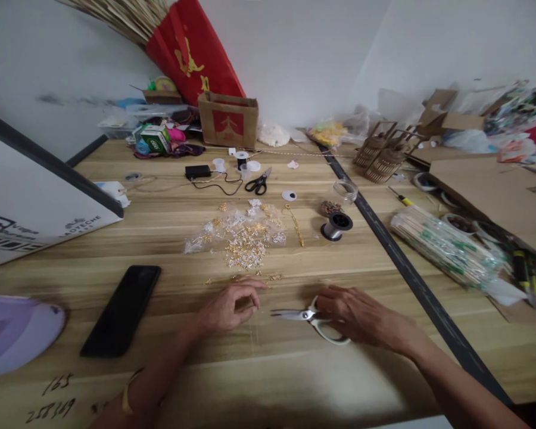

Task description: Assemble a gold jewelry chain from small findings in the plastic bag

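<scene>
Fingers curved and thumb tip near the fingertips, my left hand [230, 305] rests on the wooden table just below a pile of small gold and silver findings [246, 245]. A thin thread seems to hang below its fingertips; what they pinch is too small to make out. To its right, my right hand [355, 313] has its fingers closed over the white handles of a pair of scissors [301, 314]. The blades point left toward my left hand and look slightly parted. A gold chain [295, 226] lies beyond, beside a wire spool [337, 225].
A black phone [121, 311] and a purple object [18, 333] lie at left. Black scissors [259, 182] are farther back. Packaged sticks [446, 244] lie at right, past a dark strip [397, 256]. Bags and boxes line the wall.
</scene>
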A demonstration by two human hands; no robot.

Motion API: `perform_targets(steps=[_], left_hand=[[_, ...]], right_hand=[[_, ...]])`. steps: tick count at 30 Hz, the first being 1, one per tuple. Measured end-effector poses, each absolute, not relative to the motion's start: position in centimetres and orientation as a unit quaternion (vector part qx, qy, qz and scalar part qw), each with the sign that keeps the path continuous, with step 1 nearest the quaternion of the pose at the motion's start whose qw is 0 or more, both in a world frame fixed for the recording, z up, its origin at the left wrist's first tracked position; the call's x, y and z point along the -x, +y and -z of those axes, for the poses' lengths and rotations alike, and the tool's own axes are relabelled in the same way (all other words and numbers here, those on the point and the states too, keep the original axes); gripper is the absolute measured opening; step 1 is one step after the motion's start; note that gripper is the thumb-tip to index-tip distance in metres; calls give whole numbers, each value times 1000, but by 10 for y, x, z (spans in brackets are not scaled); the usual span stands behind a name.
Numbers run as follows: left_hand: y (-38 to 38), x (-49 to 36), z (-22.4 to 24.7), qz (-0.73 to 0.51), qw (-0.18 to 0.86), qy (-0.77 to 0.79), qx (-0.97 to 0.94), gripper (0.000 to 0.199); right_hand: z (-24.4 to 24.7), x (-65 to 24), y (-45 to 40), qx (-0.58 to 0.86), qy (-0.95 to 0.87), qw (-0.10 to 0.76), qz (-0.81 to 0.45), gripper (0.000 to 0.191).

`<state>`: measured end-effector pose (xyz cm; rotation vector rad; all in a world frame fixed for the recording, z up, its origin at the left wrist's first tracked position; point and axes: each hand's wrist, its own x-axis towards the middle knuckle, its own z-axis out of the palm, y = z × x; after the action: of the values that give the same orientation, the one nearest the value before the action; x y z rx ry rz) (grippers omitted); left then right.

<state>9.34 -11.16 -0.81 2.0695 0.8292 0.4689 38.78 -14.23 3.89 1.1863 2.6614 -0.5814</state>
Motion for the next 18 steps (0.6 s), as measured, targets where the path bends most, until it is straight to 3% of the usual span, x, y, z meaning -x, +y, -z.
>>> perform_targets(steps=[4, 10, 18], left_hand=[[-116, -101, 12, -178, 349, 331, -858, 13], [-121, -107, 13, -167, 272, 294, -901, 14], [-122, -108, 5, -161, 275, 276, -907, 14]], right_hand=[[-44, -403, -140, -421, 879, 100, 200, 11], [-42, -383, -105, -427, 895, 36, 122, 10], [-15, -339, -60, -388, 919, 51, 48, 17]])
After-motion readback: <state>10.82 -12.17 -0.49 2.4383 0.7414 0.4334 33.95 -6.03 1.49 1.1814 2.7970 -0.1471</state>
